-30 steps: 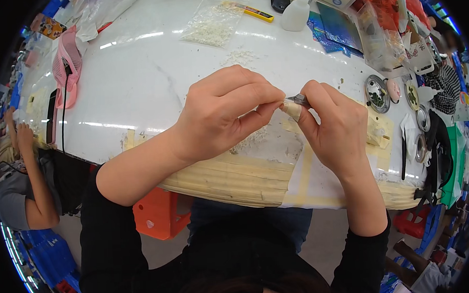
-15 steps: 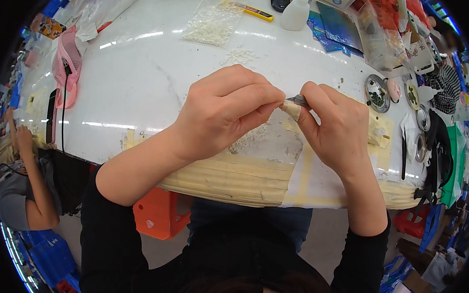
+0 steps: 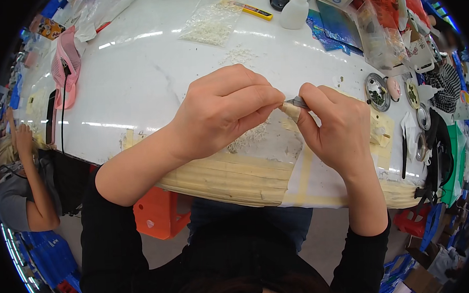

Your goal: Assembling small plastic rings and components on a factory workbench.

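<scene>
Over the white table (image 3: 135, 82), my two hands meet with their fingertips almost touching. My left hand (image 3: 224, 110) is closed in a pinch; whatever sits between its fingertips is too small to make out. Held between the thumb and bent forefinger of my right hand (image 3: 337, 125) is a small grey blade (image 3: 298, 102), its tip pointing at the left fingertips. A cream-coloured tape wrap (image 3: 291, 110) covers the tip of the right thumb. Beneath the hands lie white crumbs (image 3: 247, 139), partly hidden by the left hand.
Cream tape strips (image 3: 225, 180) cover the table's near edge. Beyond my hands lie a clear bag of white bits (image 3: 207, 30), a yellow cutter (image 3: 257, 11) and a squeeze bottle (image 3: 294, 14). Round tins (image 3: 377, 92) stand at right. Another person's arm (image 3: 32, 178) shows at far left.
Both hands keep nearly the same place and grip. The blade and right fingers have shifted only very slightly.
</scene>
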